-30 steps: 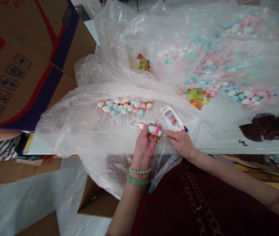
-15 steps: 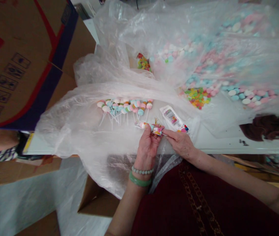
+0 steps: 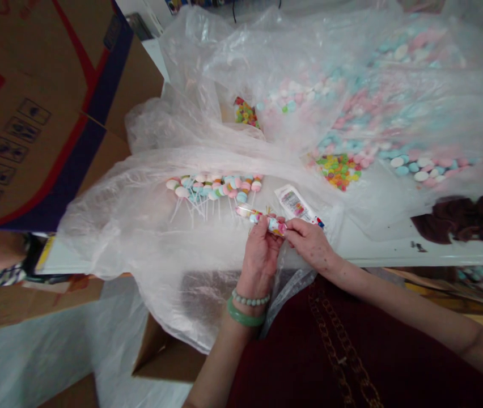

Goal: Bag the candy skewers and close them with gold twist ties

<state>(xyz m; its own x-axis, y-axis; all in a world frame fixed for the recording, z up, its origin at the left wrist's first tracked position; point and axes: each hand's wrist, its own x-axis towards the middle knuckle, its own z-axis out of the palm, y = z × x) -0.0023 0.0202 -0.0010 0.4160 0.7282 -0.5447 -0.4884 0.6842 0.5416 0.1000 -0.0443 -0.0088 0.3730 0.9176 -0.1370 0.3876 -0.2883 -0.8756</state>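
The left hand point(image 3: 261, 255) is curled closed around a bagged candy stick point(image 3: 262, 220), thumb and fingers on its middle and right part. The right hand point(image 3: 309, 243) pinches the stick's right end between thumb and forefinger, so both hands are on it, the right nearer that end. The long axis runs from upper left to lower right, across the hands, with the left end free. A gold tie point(image 3: 270, 211) stands up from the bag. Beyond lie a printed packet point(image 3: 296, 203), a row of candy skewers point(image 3: 211, 190) on a plastic sheet point(image 3: 109, 221), and loose pastel candies point(image 3: 420, 170) on the tabletop point(image 3: 394, 255).
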